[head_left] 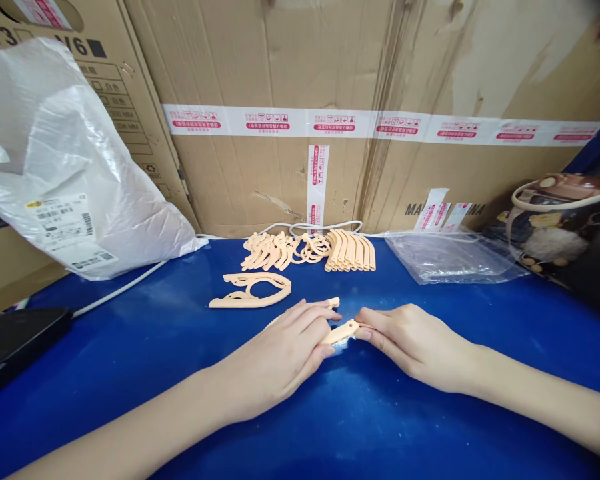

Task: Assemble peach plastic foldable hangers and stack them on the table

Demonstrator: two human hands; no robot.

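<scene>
Low over the blue table, my left hand (293, 343) is closed around a peach-coloured plastic folding hanger (343, 331), whose holed end sticks out past the thumb. Another peach end (334, 303) shows beyond its fingers; the palm hides the rest. My right hand (405, 340) pinches a small peach part at that holed end with thumb and forefinger, and the fingers cover most of it. Behind the left hand lies a folded peach hanger (253, 291). Farther back are a heap of short curved arms (270, 250), several hooks (314, 248) and a neat row of longer arms (351, 251).
A white plastic mailer bag (75, 160) leans at the left, near a black device (23, 340). Cardboard boxes (260, 67) wall off the back. A clear plastic bag (455, 257) and a brown bag with a fluffy charm (555, 220) are at the right. A white cable (120, 290) crosses the table (380, 433).
</scene>
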